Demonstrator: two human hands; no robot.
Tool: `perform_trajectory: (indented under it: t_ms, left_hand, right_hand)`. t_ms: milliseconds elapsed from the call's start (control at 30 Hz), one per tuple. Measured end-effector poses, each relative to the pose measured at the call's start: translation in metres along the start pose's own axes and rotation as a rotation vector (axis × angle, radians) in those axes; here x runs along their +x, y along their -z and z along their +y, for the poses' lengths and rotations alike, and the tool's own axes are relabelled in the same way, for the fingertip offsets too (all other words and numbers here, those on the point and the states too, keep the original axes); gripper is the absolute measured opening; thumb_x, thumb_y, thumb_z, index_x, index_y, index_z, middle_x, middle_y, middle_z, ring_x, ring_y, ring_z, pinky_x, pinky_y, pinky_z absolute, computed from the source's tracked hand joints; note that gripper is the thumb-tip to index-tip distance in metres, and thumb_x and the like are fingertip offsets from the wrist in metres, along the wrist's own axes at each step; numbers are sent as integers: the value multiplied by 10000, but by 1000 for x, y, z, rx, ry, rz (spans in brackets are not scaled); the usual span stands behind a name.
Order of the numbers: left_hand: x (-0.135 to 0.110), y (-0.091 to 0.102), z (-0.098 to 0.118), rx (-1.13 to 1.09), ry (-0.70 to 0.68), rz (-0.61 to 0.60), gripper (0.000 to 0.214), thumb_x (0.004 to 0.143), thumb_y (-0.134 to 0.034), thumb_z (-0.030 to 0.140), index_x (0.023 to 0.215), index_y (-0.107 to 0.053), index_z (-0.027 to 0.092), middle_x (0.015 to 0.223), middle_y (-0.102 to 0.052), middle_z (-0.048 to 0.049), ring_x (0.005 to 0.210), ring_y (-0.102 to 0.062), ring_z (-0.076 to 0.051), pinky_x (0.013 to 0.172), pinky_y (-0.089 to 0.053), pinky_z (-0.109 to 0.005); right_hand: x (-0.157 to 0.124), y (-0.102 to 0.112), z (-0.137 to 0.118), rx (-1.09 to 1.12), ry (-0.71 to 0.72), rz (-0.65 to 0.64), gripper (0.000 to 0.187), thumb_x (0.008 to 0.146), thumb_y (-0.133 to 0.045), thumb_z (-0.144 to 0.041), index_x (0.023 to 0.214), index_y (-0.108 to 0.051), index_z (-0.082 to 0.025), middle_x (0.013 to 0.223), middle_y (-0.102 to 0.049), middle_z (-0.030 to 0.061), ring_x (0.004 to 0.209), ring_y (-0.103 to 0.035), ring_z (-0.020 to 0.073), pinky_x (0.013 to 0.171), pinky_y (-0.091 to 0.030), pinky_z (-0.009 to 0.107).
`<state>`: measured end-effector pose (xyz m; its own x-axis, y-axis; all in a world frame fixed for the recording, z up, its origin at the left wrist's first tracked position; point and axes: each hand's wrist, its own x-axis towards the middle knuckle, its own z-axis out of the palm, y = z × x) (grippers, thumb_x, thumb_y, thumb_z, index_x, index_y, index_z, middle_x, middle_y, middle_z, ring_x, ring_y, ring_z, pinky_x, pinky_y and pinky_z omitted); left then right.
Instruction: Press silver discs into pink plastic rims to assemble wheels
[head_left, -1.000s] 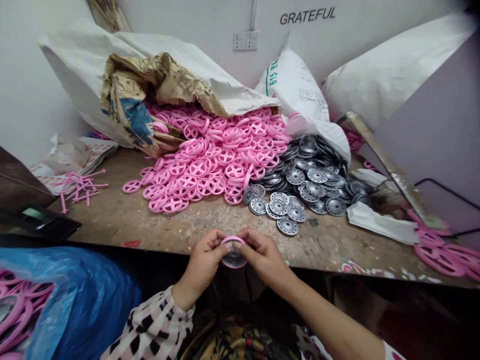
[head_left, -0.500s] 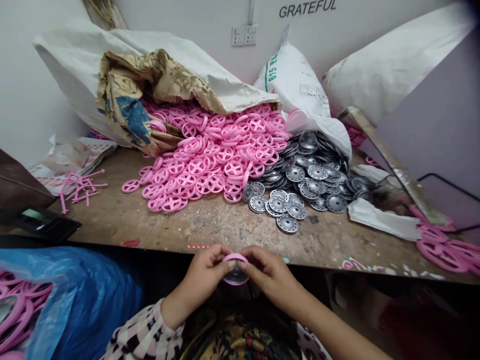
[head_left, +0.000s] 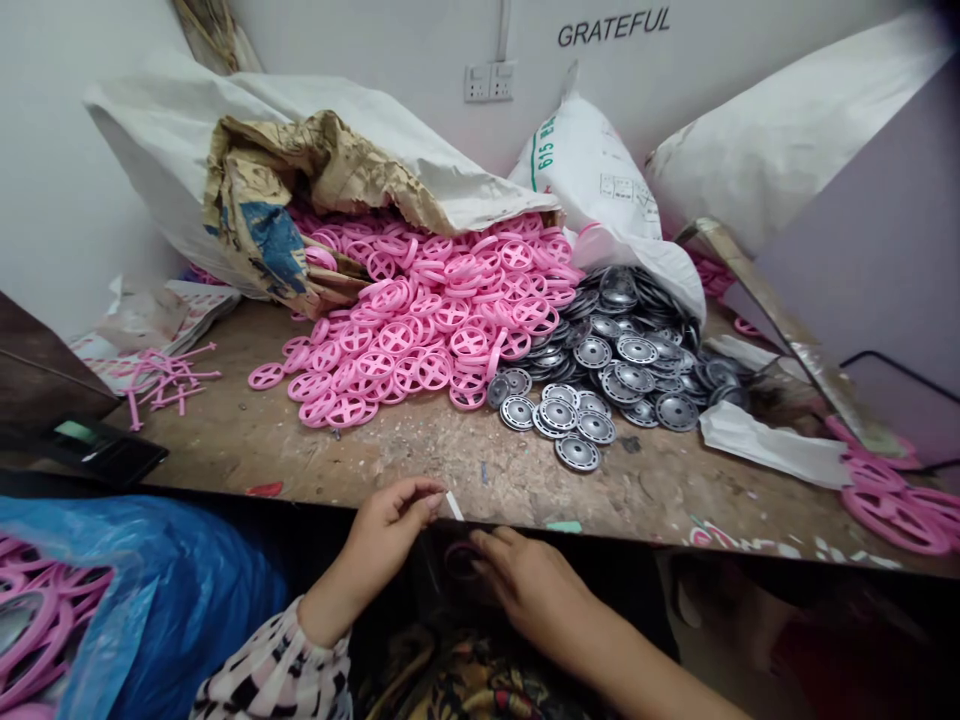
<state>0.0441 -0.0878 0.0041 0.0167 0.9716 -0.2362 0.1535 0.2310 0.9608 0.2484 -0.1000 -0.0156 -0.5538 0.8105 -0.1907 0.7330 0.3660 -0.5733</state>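
Note:
My right hand (head_left: 529, 585) is closed on the edge of a pink wheel (head_left: 459, 562), which sits in shadow just below the table's front edge. The wheel's face is too dark to make out. My left hand (head_left: 391, 525) is raised to the left of it, apart from the wheel, with thumb and forefinger pinched together. A short white strip (head_left: 454, 506) shows right at these fingertips; whether they hold it or it lies on the table edge, I cannot tell. Beyond my hands lie a heap of pink spoked wheels (head_left: 397, 340) and a pile of silver-grey hubcap discs (head_left: 559, 412).
The wooden table (head_left: 420, 460) spans the view. Pink wheels spill from a large sack (head_left: 315, 150); another white sack (head_left: 592, 160) stands behind the discs. Thin pink rods (head_left: 161, 380) lie left, larger pink rings (head_left: 892, 515) right. A blue bag (head_left: 187, 570) with pink parts is at lower left.
My left hand has let go of the pink wheel and moved left and slightly up. My right hand has lowered the wheel into the shadow under the table edge.

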Motion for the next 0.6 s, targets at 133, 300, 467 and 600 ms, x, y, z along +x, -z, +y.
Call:
perform_trajectory:
  t_ms: [133, 300, 467, 600]
  left_hand:
    - [5, -1, -4, -65, 60, 26, 295, 707, -699, 394, 884, -708, 159, 765, -704, -44, 671, -623, -153, 654, -492, -259]
    - [12, -2, -10, -62, 108, 40, 321, 693, -699, 412, 875, -699, 147, 753, -706, -46, 626, -615, -136, 606, -475, -244]
    - [15, 0, -14, -113, 179, 54, 389, 654, -731, 440, 890, -683, 134, 745, -708, -51, 612, -620, -130, 591, -475, -237]
    - [14, 2, -10, -189, 185, 26, 423, 631, -761, 463, 873, -679, 126, 710, -693, -42, 586, -611, -118, 554, -473, -217]
  right_hand:
    - [37, 50, 6, 39, 45, 276, 308, 948, -405, -309, 1057, -675, -208, 872, -707, 62, 811, -654, 207, 705, -455, 286]
    - [115, 97, 25, -153, -219, 643, 635, 892, -494, -478, 1399, -396, -108, 1235, -580, 193, 1085, -568, 308, 847, -429, 378]
    - [158, 106, 33, -161, -397, 620, 441, 890, -454, -450, 1176, -582, -139, 1003, -673, 152, 902, -623, 280, 727, -415, 334]
    - [151, 103, 41, -7, -361, 691, 302, 889, -443, -368, 1010, -650, -184, 819, -682, 73, 723, -598, 208, 635, -367, 275]
